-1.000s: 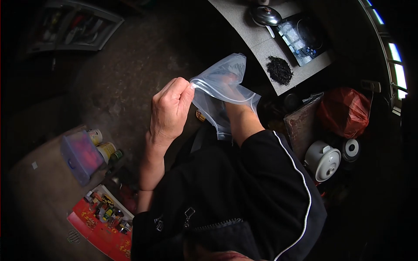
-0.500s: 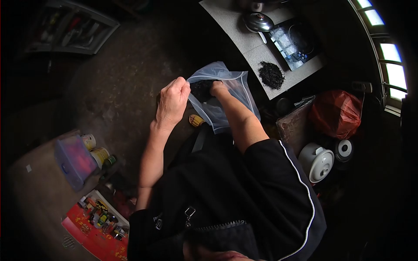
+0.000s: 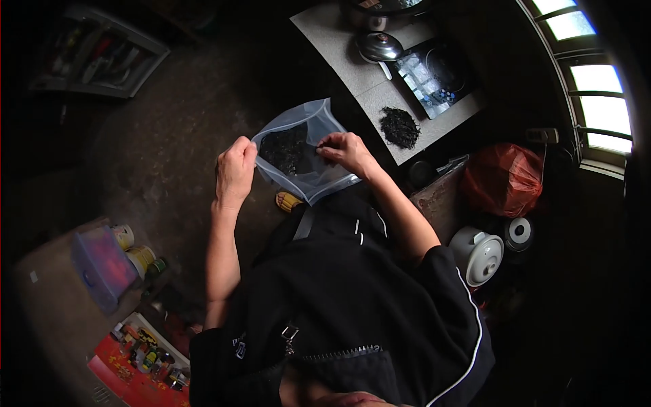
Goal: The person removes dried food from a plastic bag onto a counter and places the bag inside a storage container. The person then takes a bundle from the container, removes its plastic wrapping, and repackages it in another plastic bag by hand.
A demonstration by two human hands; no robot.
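Observation:
A clear plastic bag [image 3: 319, 122] hangs wide open in front of my body, with dark shredded material [image 3: 286, 150] inside it. On the bag's left edge my left hand [image 3: 235, 169] is closed, gripping the plastic. At the right side of the opening is my right hand [image 3: 346, 152], its fingers curled and pressed together over the mouth; what they hold, if anything, is too small to make out. A pile of similar dark shreds [image 3: 399, 127] lies on the light counter [image 3: 346, 61], to the right of the bag.
An induction cooker [image 3: 430, 74] and a lidded pan [image 3: 380, 47] stand on the counter. At the right are a red bag [image 3: 503, 178] and a white lidded pot [image 3: 477, 256]. A purple bin [image 3: 105, 266] and a red table [image 3: 132, 370] with bottles are at lower left.
My right hand has come up out of the bag to its right edge. The mouth now faces me, showing the dark shreds. My left hand has kept its grip while the view shifted.

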